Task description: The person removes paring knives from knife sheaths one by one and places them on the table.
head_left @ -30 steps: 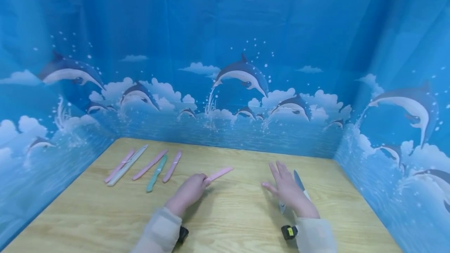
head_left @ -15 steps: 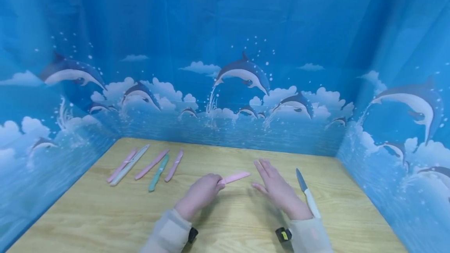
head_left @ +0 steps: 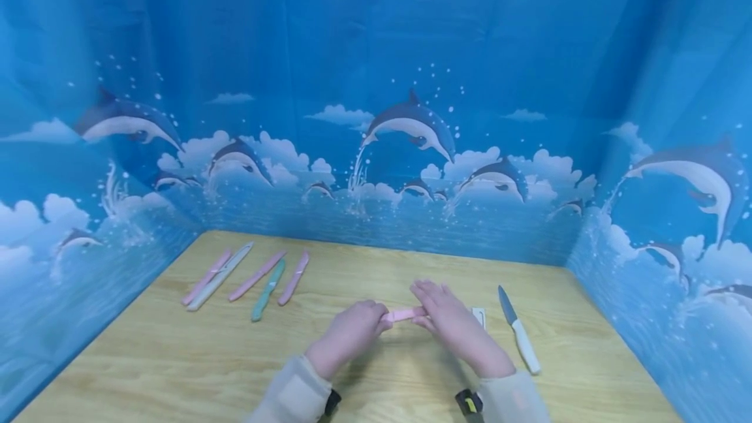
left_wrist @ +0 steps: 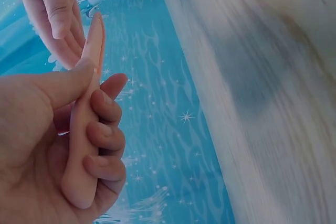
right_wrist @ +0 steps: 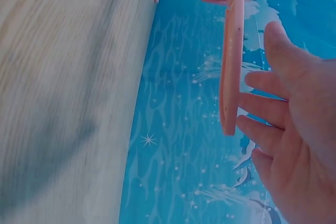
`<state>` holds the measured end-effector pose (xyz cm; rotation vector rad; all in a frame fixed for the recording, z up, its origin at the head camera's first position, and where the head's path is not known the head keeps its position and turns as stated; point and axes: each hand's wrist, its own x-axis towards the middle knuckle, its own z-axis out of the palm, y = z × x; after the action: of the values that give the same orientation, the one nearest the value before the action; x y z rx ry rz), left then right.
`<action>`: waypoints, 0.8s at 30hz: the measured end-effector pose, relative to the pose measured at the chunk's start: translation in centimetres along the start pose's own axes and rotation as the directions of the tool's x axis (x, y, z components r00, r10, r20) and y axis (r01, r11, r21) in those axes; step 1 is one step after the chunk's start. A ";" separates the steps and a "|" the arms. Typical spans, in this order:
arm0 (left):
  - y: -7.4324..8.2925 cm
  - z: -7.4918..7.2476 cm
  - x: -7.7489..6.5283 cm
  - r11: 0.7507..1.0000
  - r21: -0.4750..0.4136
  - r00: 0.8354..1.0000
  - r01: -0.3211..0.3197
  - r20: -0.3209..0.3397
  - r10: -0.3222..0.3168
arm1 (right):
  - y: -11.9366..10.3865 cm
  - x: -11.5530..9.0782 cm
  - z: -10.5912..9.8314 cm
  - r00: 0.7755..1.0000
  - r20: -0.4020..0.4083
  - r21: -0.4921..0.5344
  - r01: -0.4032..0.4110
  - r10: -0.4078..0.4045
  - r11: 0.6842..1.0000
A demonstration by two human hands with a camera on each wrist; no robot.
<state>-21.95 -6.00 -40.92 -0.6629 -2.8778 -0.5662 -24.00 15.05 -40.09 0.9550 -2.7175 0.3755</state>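
My left hand (head_left: 352,333) grips the handle of a pink sheathed knife (head_left: 405,314) above the table's middle, its fingers curled round it in the left wrist view. In the right wrist view, the pink sheath (right_wrist: 232,72) over the blade points toward my right hand (right_wrist: 307,124). The fingers of that hand are loosely spread beside the sheath, the thumb apart from it; whether the fingertips touch it I cannot tell. Right of the right hand, an unsheathed knife (head_left: 519,329) with a white handle and grey blade lies on the table. A small white piece (head_left: 479,317) is partly hidden behind the right hand.
On the left of the wooden table (head_left: 147,358) lie several sheathed knives: a white one (head_left: 220,277), a green one (head_left: 267,290) and pink ones, among them a pink knife (head_left: 294,278) nearest the middle. A blue dolphin-printed curtain (head_left: 376,214) encloses the back and sides.
My left hand has carried the pink knife rightward, and my right hand has come left from beside the white-handled knife to the sheath's end. The white piece has come into view.
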 end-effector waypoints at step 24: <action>0.8 0.3 -0.4 0.995 0.044 0.994 -0.092 -0.046 0.094 | -0.7 0.2 0.5 0.995 0.043 0.005 0.087 -0.087 0.996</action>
<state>-21.24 -5.33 -41.03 -0.7622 -2.7888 -0.5011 -23.74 14.26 -40.45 1.0904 -2.7025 0.3463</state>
